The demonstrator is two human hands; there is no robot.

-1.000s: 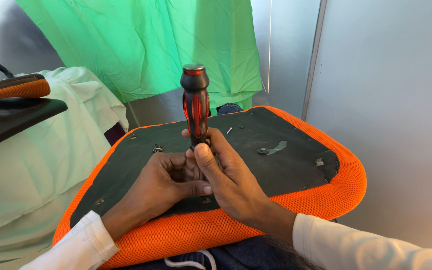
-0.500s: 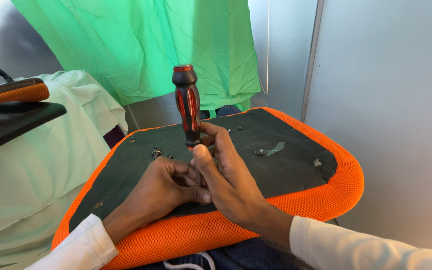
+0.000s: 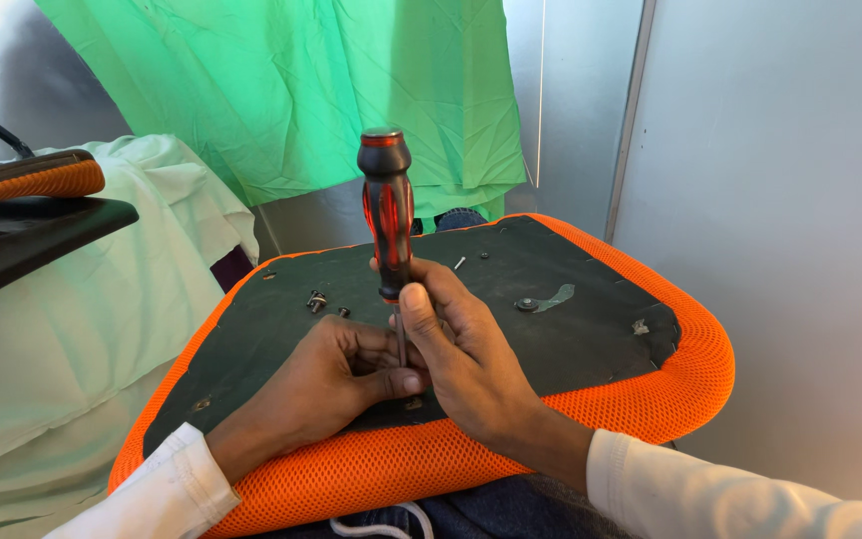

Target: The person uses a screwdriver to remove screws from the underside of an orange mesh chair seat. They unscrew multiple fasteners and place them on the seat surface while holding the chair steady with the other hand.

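**Screwdriver held upright over an upturned seat cushion**

An orange mesh seat cushion with a black underside panel (image 3: 281,319) lies upside down across the person's lap and fills the middle of the view. Behind it, at twelve o'clock, hangs a crumpled green cloth sheet (image 3: 291,90); at nine o'clock a pale cloth-draped surface (image 3: 72,329) bears a black and orange chair part (image 3: 22,200).

The right hand (image 3: 461,349) is closed around the lower end of a red and black handled screwdriver (image 3: 387,215), thumb and fingers pinching where handle meets shaft. The tool stands nearly upright, its handle rising from the grip toward twelve o'clock, its thin metal shaft running down toward six o'clock between the two hands. The left hand (image 3: 326,379) rests on the panel, its fingers curled shut around the shaft's lower end; the tip is hidden.

Small loose metal screws (image 3: 317,300) lie on the panel at ten o'clock from the grip, apart from both hands.
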